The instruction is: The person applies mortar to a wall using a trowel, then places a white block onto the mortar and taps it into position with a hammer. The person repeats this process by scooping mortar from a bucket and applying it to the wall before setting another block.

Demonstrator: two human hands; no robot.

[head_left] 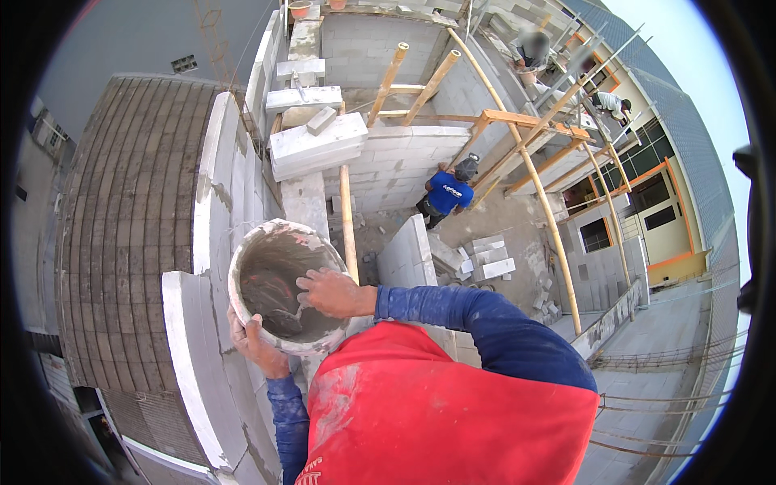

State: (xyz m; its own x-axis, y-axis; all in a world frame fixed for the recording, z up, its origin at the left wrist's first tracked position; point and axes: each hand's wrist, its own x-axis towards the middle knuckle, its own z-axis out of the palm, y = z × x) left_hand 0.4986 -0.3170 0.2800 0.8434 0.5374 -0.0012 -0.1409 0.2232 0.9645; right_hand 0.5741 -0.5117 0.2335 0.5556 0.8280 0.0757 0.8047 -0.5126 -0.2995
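Red vest (436, 412); L hand (257, 346) grips bucket (242, 257) w/ grey mortar (271, 295).

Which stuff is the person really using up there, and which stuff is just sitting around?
In use:
- bucket with grey mortar in it
- left hand gripping the bucket's rim
- right hand reaching into the bucket
- white block wall beside the bucket

Just sitting around:
- stacked white blocks on the wall top
- loose blocks on the ground below
- bamboo poles
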